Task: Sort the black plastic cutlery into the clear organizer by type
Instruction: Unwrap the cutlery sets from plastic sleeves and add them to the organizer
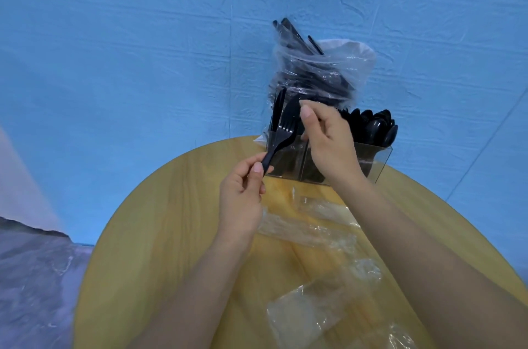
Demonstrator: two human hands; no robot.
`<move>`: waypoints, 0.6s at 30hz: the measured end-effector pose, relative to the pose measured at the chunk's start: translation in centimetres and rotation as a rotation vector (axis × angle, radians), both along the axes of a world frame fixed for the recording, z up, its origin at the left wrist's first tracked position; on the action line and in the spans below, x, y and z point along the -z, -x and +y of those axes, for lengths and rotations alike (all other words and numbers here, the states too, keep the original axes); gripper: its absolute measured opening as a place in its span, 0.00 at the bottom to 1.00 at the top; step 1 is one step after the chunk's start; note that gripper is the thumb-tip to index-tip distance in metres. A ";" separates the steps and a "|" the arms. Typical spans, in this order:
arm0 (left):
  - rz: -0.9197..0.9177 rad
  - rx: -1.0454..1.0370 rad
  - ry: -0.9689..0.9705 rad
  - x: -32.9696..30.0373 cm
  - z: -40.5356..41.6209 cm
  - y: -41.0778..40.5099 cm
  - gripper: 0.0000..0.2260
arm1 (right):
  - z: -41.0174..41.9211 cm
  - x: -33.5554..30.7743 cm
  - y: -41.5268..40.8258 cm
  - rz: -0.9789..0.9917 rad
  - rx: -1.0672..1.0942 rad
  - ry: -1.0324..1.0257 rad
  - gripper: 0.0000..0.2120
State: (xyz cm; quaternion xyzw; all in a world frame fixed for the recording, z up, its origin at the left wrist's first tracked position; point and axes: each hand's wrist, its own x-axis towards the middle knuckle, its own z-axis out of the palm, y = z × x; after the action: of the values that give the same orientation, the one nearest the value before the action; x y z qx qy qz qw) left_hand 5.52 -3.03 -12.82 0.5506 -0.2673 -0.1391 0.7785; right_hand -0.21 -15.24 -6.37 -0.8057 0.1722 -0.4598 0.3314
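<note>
My left hand [243, 194] pinches the handle of a black plastic fork [281, 138], tines up, just in front of the clear organizer [380, 161] at the table's far edge. My right hand [328, 143] hovers over the organizer's middle, its thumb and fingers curled round a black piece [292, 111] that is partly hidden. A black knife [277, 110] stands in the left compartment. Several black spoons [374, 126] fill the right compartment. Behind the organizer a clear plastic bag [317, 71] holds more black cutlery.
The round wooden table [171, 220] carries several empty clear wrappers [308, 231] between my forearms. A blue sheet [143, 48] covers the background behind the table. White paper shows behind the bag.
</note>
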 end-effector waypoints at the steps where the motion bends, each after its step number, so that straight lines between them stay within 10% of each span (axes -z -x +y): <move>1: -0.011 0.025 -0.007 0.0 0.0 0.1 0.10 | 0.7 0.1 0.5 0.009 -0.082 -0.146 0.08; 18: -0.629 -0.011 -0.286 -1.3 -1.0 2.3 0.12 | 0.1 0.3 4.8 0.070 -0.057 -0.577 0.09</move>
State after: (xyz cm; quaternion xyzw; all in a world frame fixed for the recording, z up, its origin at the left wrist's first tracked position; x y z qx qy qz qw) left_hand 3.18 -4.04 -11.54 0.6715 -0.4689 0.0056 0.5738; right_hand -5.01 -15.19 -6.67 -0.6981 0.2843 -0.3544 0.5534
